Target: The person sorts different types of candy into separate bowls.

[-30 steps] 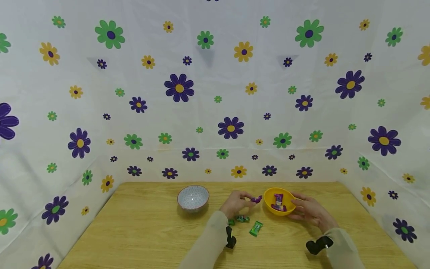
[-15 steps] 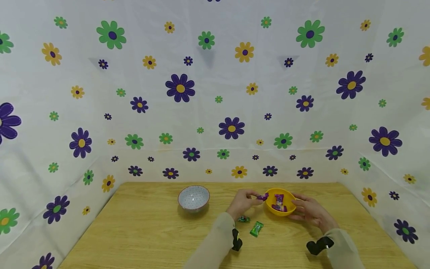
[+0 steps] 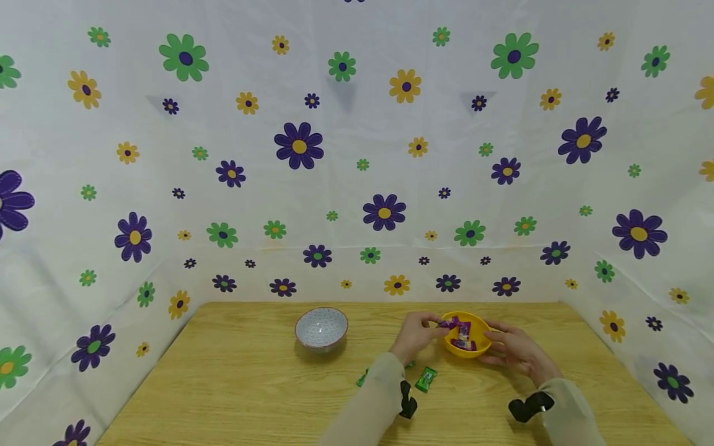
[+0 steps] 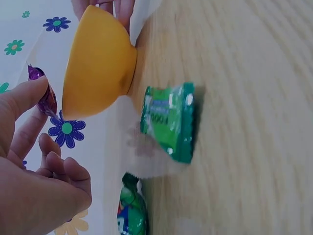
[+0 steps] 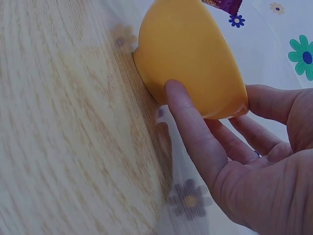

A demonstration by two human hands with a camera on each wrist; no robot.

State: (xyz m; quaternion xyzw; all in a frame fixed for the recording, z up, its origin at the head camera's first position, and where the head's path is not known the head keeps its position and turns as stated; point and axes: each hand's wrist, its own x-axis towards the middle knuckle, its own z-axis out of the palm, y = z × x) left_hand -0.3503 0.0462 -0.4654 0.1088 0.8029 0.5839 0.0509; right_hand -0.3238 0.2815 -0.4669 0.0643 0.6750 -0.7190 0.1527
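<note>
My left hand pinches a purple-wrapped candy between thumb and fingers, over the left rim of a yellow bowl. Inside that bowl lie more purple-wrapped candies. My right hand holds the bowl's right side, with one finger against its outer wall and other digits at the rim. Green-wrapped candies lie on the table below the left hand: one in plain sight, another partly behind the left sleeve. In the left wrist view a green candy appears close to the bowl.
A pale patterned bowl with a reddish rim stands on the wooden table, left of the hands. Behind and at the sides hangs a white flower-print cloth.
My left hand has moved right with the pinched purple candy, from beside the yellow bowl to over its rim. The right hand and bowl have stayed in place.
</note>
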